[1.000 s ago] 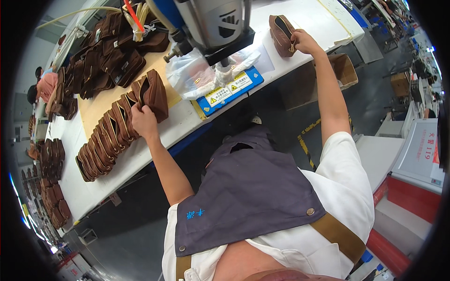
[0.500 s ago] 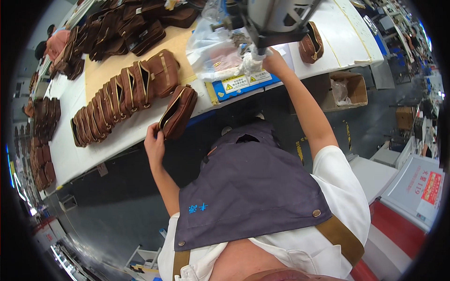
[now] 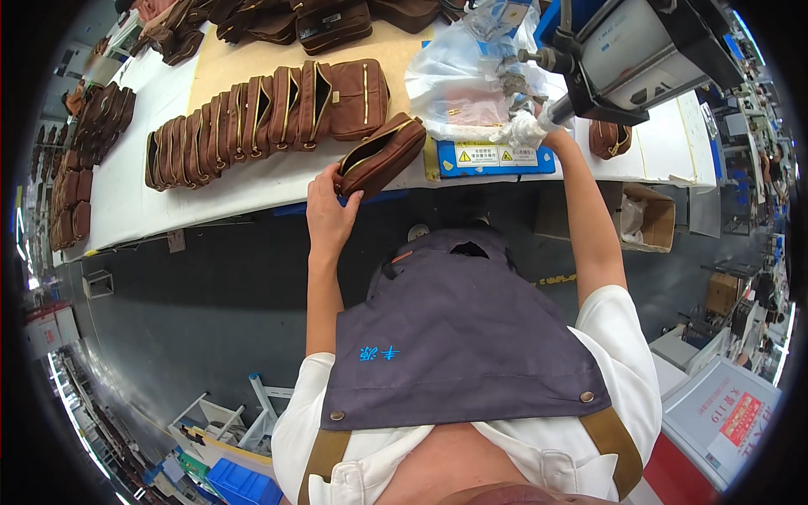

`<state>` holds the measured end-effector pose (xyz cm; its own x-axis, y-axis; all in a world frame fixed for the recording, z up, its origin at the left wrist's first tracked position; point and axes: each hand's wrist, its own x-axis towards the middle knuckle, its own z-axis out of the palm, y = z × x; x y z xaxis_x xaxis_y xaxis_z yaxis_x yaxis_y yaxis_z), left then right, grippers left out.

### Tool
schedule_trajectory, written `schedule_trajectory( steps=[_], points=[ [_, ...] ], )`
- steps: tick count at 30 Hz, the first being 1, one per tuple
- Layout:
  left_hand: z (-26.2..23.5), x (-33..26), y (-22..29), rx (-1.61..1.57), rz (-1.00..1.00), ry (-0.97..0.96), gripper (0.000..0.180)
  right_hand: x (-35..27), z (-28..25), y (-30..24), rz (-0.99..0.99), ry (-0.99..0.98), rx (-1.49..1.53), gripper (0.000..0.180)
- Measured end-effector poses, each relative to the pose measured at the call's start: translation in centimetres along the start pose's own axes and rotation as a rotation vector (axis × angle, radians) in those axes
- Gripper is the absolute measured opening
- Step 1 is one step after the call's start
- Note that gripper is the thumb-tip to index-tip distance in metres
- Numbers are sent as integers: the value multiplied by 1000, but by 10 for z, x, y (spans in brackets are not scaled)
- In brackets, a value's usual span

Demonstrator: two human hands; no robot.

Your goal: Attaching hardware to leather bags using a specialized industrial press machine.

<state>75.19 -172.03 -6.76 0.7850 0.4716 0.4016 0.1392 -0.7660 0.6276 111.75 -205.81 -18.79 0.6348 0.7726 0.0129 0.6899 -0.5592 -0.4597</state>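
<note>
My left hand (image 3: 331, 210) pinches the near end of a brown zip pouch (image 3: 389, 162), tilted at the table's front edge with its gold-zippered mouth partly open. Behind the white-wrapped tip of a press machine (image 3: 623, 63) is my right hand (image 3: 553, 137); its fingers are mostly hidden there. Beneath that tip lies a clear plastic bag (image 3: 454, 84) with small gold-coloured pieces on it. A blue base plate (image 3: 450, 167) with yellow warning labels lies under the plastic. Left of the held pouch stands a row of similar brown pouches (image 3: 244, 118), their zips partly open.
More brown pouches (image 3: 332, 25) are heaped at the back of the white table (image 3: 109, 198), and others stack at far left. A single brown pouch (image 3: 608, 139) sits right of the machine. Below the table's right edge is a cardboard box (image 3: 661, 220) with plastic inside.
The view has swung, so the table and machine appear shifted to the right. My left hand still grips the pouch, and my right hand remains by the machine tip.
</note>
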Motion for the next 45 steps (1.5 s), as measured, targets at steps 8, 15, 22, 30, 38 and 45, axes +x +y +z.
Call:
schedule_trajectory(
  steps=[8, 15, 22, 30, 38, 45],
  points=[
    [-34, -18, -2, 125, -111, -61, 22, -20, -92, -49, 304, 400, -311, 50],
    [-71, -33, 1, -135, -636, 583, 9, 13, -309, -101, 163, 565, 293, 37],
    [-18, -6, 13, -90, -719, 683, 21, 116, -366, -216, -292, 634, 526, 28],
    [41, 2, 48, 186, -245, 137, 36, 141, -396, -237, -316, 669, 16, 17],
    [44, 17, 40, 364, -122, -127, 50, 138, -398, -233, -500, 668, -134, 15],
    [48, 23, 32, 329, -124, -108, 49, 137, -402, -227, -511, 632, 13, 18]
  ],
)
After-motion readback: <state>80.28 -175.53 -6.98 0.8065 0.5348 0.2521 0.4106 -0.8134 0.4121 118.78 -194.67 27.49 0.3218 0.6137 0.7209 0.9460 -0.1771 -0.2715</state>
